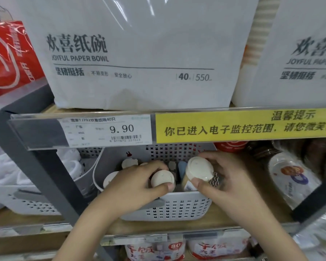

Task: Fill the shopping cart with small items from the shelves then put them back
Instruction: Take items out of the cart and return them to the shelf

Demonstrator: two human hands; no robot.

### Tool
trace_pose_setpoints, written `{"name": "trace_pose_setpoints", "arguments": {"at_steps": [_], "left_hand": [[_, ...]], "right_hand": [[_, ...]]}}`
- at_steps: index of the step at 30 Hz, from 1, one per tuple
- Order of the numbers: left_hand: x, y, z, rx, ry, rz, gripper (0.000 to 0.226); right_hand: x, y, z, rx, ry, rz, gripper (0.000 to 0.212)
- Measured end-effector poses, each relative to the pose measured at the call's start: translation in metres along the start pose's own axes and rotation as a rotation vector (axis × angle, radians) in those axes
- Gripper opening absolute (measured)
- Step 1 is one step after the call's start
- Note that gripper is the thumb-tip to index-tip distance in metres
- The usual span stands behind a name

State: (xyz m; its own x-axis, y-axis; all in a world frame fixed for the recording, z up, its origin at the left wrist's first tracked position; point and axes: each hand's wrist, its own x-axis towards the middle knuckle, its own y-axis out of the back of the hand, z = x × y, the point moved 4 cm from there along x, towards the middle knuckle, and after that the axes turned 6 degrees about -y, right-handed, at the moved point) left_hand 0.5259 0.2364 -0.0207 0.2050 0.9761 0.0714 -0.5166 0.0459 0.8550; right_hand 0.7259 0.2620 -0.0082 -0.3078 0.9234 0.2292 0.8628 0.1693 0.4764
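Note:
A white perforated basket (177, 208) stands on the middle shelf and holds several small round white-lidded jars. My left hand (137, 187) grips one small jar (163, 178) by its lid end, over the basket's left half. My right hand (222, 178) grips a second, larger jar (199, 171) with a cream lid and a barcode label, tilted over the basket's right half. More jars (127, 163) lie deeper in the basket behind my hands. No shopping cart is in view.
A shelf edge with a 9.90 price tag (105, 130) and a yellow notice strip (247, 126) hangs just above the basket. Paper bowl packs (135, 53) fill the upper shelf. Another white basket (26, 200) sits left; plastic-wrapped plates (290, 176) lie right.

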Motion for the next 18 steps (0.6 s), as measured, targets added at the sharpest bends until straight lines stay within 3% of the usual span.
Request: {"name": "trace_pose_setpoints", "arguments": {"at_steps": [4,7,11,18], "left_hand": [[0.000,0.000,-0.001,-0.048,0.009,0.056,0.051],[0.001,-0.001,-0.003,-0.074,-0.002,0.102,0.044],[0.005,0.000,-0.008,-0.147,-0.025,0.149,0.004],[0.003,-0.003,-0.007,-0.048,-0.032,0.021,0.025]], "right_hand": [[0.003,-0.014,-0.001,-0.289,0.056,-0.109,0.032],[0.003,-0.017,0.001,-0.374,0.033,-0.158,0.030],[0.007,-0.016,-0.002,-0.376,0.050,-0.145,0.023],[0.015,-0.018,0.000,-0.531,-0.003,-0.277,0.031]]}}
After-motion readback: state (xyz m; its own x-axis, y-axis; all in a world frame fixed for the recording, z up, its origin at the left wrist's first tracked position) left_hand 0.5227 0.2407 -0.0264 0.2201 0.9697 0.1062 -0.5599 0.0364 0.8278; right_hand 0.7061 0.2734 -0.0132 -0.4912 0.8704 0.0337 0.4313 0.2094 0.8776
